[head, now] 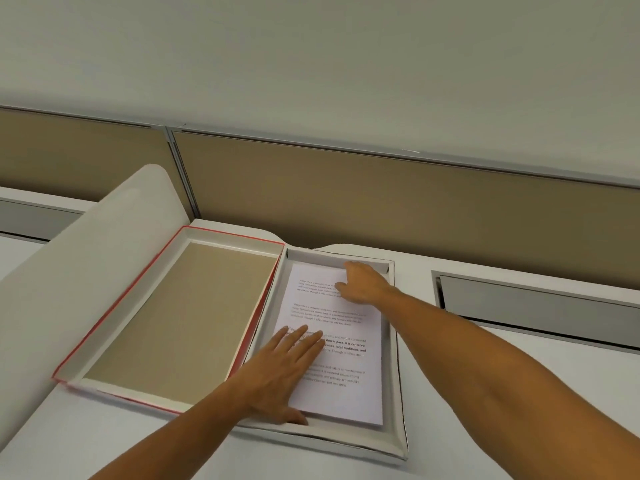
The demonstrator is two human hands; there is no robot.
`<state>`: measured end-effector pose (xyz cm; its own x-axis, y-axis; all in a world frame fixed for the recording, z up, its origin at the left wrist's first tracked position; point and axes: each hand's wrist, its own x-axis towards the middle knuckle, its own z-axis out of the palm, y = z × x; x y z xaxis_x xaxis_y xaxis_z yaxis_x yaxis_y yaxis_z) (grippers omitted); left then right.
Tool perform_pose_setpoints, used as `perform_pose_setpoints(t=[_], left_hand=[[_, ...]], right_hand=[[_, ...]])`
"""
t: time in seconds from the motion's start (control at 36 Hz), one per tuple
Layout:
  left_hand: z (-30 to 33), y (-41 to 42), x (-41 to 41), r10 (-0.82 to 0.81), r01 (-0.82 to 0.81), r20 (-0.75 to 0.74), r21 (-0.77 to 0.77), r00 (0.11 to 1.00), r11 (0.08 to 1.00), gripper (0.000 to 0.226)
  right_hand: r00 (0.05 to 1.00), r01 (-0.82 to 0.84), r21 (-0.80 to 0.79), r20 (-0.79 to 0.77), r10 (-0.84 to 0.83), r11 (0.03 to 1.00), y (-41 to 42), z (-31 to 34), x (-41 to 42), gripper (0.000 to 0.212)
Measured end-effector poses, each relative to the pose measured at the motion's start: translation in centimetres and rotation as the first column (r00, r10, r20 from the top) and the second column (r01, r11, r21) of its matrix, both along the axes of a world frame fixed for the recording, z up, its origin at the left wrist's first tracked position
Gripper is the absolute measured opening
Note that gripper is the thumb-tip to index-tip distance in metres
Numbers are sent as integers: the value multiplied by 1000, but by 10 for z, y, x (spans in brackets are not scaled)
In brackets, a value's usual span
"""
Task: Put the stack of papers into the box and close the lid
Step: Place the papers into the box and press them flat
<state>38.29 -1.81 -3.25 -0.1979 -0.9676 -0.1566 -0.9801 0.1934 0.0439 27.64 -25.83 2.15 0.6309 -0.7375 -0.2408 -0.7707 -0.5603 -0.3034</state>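
Observation:
A stack of printed white papers (pixel 349 386) lies flat inside a shallow white box (pixel 398 393) on the desk. My left hand (pixel 287 372) rests palm down on the stack's near left part, fingers spread. At the stack's far end my right hand (pixel 362 282) presses on the top sheet, its fingertips hidden near the box's far wall. The lid (pixel 180 317), red-edged with a brown cardboard inside, lies upturned to the left, its right edge overlapping the box's left wall.
The white desk (pixel 485 427) ends at a tan partition wall (pixel 381 202). A grey recessed cable slot (pixel 536 306) runs at the right, another at the far left. A large curled white sheet (pixel 86 254) rises left of the lid.

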Motion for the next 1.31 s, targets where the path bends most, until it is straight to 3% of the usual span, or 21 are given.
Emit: perform_pose_setpoints(t=[0.33, 0.83, 0.94, 1.08, 1.19, 1.31], left_hand=[[-3, 2, 10, 20, -20, -25, 14, 999, 1000, 113], [-8, 7, 18, 0, 0, -59, 9, 998, 1000, 110], [-6, 6, 17, -59, 55, -69, -62, 996, 997, 108], [-2, 11, 21, -86, 57, -133, -210, 987, 976, 91], [3, 19, 28, 23, -91, -192, -351, 981, 932, 73], [10, 28, 40, 205, -312, -253, -516, 945, 798, 56]], right_hand=[[996, -34, 3, -78, 34, 999, -18, -21, 16, 82], [998, 3, -30, -64, -5, 1000, -11, -32, 16, 85], [997, -16, -32, -81, 14, 999, -11, -29, 14, 82], [999, -10, 1, -53, 10, 1000, -12, -22, 11, 75], [999, 13, -20, -31, -14, 1000, -9, -18, 10, 68], [1000, -3, -59, 13, 3, 998, 3, -10, 12, 63]])
